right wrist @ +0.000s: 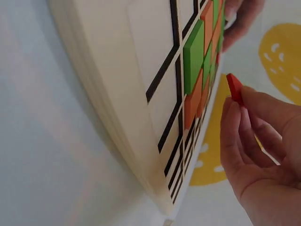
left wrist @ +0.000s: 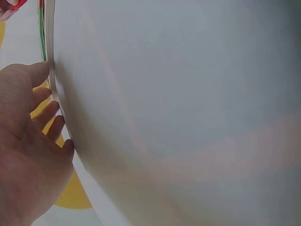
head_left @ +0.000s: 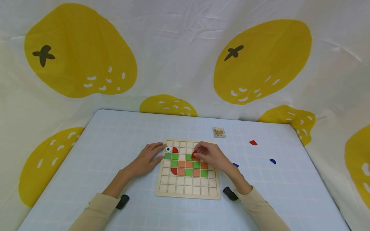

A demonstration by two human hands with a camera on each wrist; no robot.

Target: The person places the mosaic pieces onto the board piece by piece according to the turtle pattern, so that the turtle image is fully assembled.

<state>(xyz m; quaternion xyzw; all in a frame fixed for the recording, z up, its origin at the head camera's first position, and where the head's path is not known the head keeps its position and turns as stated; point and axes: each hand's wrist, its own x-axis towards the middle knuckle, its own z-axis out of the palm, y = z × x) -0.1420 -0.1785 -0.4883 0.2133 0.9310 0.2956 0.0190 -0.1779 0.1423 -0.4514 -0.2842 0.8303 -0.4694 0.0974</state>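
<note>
A wooden grid board (head_left: pixel 188 190) lies on the table, with green, orange and red tiles set in several of its squares. A round eye tile (head_left: pixel 168 149) sits near its upper left corner, beside a red quarter-round tile (head_left: pixel 175 149). My right hand (head_left: pixel 210 154) is over the upper right part of the board and pinches a red tile (right wrist: pixel 234 88) between thumb and fingers; in the right wrist view the tile is clear of the board. My left hand (head_left: pixel 148 159) rests at the board's left edge, its fingers relaxed and the fingertips touching the rim.
Behind the board lies a small picture card (head_left: pixel 219 132). To the right are a red quarter-round tile (head_left: pixel 253 142) and a blue rounded tile (head_left: pixel 273 161). Another blue tile (head_left: pixel 235 165) is partly hidden by the right forearm. A patterned curtain (head_left: pixel 179 64) hangs behind the table.
</note>
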